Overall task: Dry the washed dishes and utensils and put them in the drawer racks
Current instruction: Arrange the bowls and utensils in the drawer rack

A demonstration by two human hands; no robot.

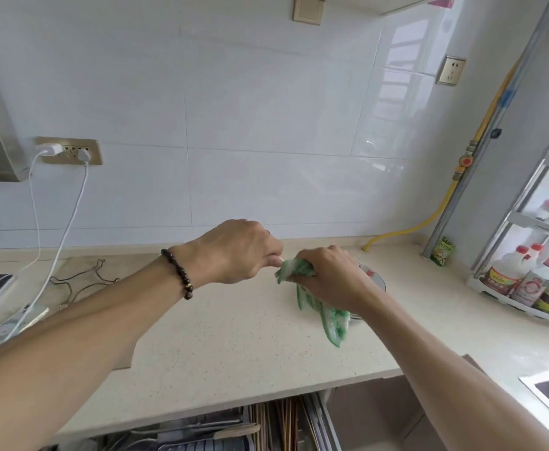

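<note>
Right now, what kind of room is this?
Most likely a home kitchen: a stone countertop against a tiled wall, sauce bottles on a rack, and an open drawer of utensils below.

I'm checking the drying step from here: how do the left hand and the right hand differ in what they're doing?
The left hand is curled in a fist around something small that is mostly hidden; the right hand grips the green cloth. The left wrist wears a bead bracelet; the right wrist is bare. The left hand sits over bare counter; the right covers a dish. Both are raised above the counter, meeting at the cloth.
</note>
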